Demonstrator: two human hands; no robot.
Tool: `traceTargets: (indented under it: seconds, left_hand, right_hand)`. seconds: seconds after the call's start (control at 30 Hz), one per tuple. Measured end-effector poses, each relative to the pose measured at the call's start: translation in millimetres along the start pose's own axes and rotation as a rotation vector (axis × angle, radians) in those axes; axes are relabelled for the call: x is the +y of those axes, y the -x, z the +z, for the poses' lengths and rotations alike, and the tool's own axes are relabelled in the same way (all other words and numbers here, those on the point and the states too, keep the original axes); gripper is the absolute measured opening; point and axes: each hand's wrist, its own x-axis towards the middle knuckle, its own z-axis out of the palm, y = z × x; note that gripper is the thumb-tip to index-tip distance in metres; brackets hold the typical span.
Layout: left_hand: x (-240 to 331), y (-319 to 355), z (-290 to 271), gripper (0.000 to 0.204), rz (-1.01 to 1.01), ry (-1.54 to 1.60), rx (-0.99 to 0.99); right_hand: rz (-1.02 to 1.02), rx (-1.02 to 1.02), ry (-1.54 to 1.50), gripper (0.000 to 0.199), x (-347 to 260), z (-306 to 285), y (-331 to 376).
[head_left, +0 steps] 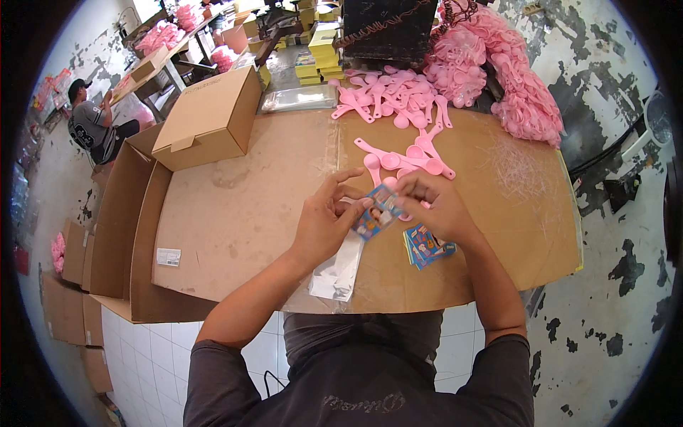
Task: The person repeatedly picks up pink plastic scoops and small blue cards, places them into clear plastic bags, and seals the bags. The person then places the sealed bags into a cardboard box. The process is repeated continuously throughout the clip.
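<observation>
A small printed card point(376, 212), bright blue with coloured pictures, sits between both hands just above the middle of the cardboard-covered table point(242, 213). The left hand point(329, 220) pinches its left edge with thumb and fingertips, the other fingers arched above it. The right hand point(434, 206) grasps the card's right side from above, fingers curled down over it, and part of a pink plastic spoon point(407, 216) shows under those fingers, touching the card. A clear plastic sleeve point(341, 267) hangs from beneath the card toward the person, its lower end lying on the table near the front edge.

Just right of the right wrist lies a small stack of the same printed cards point(425, 246), fanned a little. Beyond the hands a few loose pink spoons point(409, 158) lie on the cardboard, and farther back a larger heap of pink spoons point(395, 96) spreads before a dark crate point(388, 28). To the right of that, bunches of pink spoons in clear bags point(512, 78) pile up against the table's far right corner. A flat pack of clear sleeves point(299, 98) lies at the far edge, beside a closed brown cardboard box point(210, 121). Open flattened cartons point(124, 213) lean along the table's left side. Far left, another person point(92, 124) sits facing a second table
</observation>
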Motion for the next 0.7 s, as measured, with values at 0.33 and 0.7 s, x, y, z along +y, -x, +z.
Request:
traceTargets:
  seconds: [0.33, 0.7]
  left_hand:
    - [15.5, -1.1, -7.0, 0.054, -0.137, -0.077, -0.217]
    - [10.3, -1.6, -10.4, 0.052, -0.249, -0.074, -0.157]
  right_hand:
    - [-0.117, -0.047, 0.244, 0.014, -7.9, 1.4, -2.0]
    - [-0.159, 0.097, 0.474, 0.024, -1.5, -19.0, -23.7]
